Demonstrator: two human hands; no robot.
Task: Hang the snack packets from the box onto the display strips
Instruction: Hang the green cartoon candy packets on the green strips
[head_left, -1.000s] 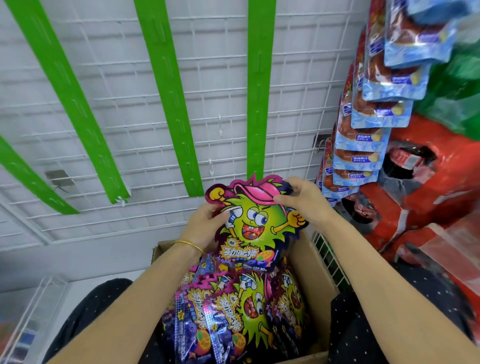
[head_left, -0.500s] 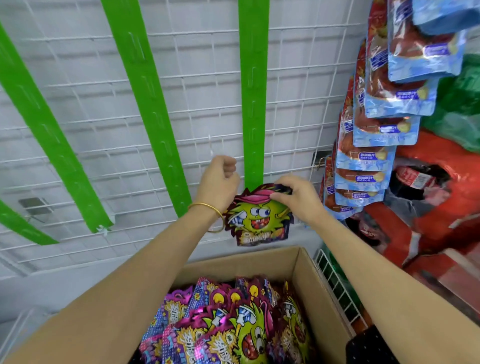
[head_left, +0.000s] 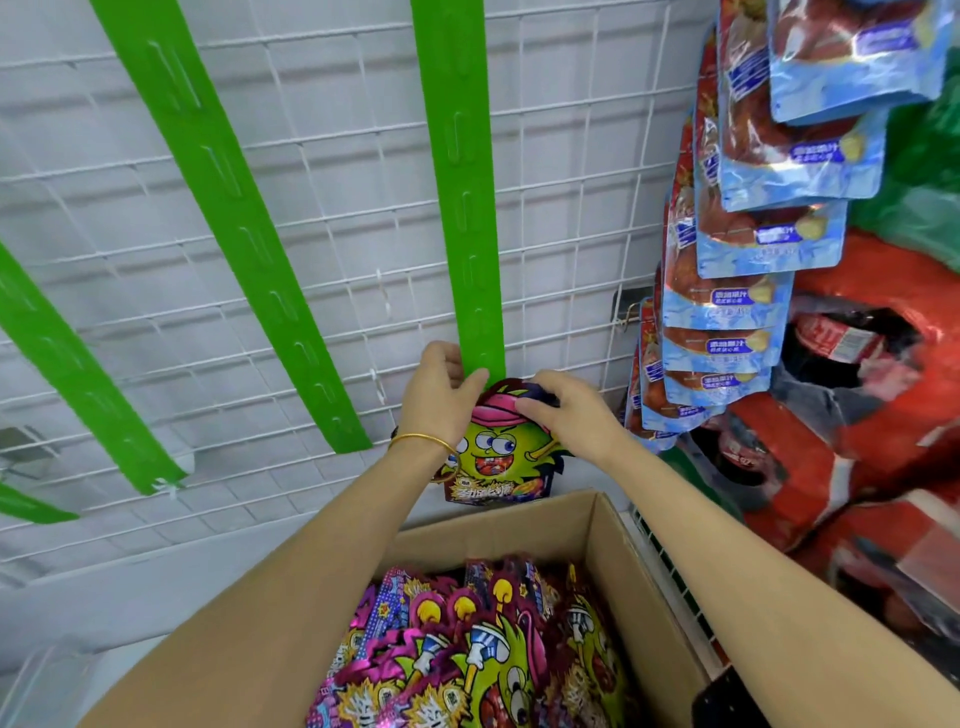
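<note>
The packet (head_left: 498, 457), lifted from the box (head_left: 597, 525), is now meeting the strip (head_left: 467, 208), right hand (head_left: 571, 415) pinching its top, left hand (head_left: 441, 400) gripping the strip's end: hooking seems imminent.

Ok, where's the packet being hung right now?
Head view, centre: the packet is at the bottom end of the rightmost green strip, gripped by the right hand, left hand beside it, above the box.
</note>
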